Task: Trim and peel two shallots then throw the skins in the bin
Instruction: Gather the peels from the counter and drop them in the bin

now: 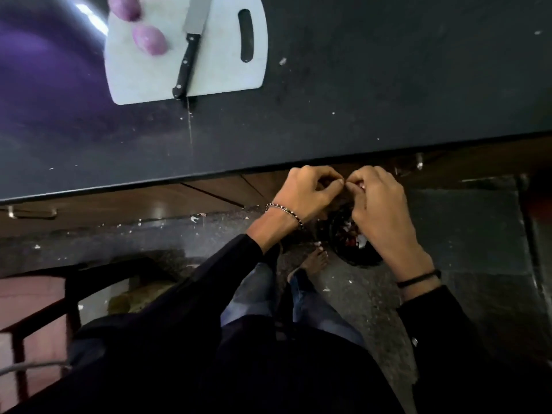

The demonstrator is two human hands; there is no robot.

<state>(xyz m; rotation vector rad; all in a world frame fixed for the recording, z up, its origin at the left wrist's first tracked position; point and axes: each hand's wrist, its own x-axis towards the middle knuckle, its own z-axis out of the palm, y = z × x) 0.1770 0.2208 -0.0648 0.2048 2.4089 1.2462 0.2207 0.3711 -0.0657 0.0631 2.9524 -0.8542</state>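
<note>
Two peeled purple shallots lie on the white cutting board (pixel 221 70) at the upper left: one shallot (pixel 149 40) mid-board, the other shallot (pixel 124 6) at the top edge. A black-handled knife (pixel 189 52) rests on the board beside them. Below the counter edge, my left hand (pixel 310 192) and my right hand (pixel 379 210) are held together, fingertips pinched, over a dark bin (pixel 363 258) on the floor. Bits of skin seem to sit between the fingers, mostly hidden. Scraps show inside the bin.
The dark countertop (pixel 358 100) spans the upper frame, its front edge just above my hands. Wooden cabinet fronts with handles (pixel 33 213) are under it. My bare foot (pixel 313 261) stands next to the bin. A dark chair frame (pixel 74 294) is at the lower left.
</note>
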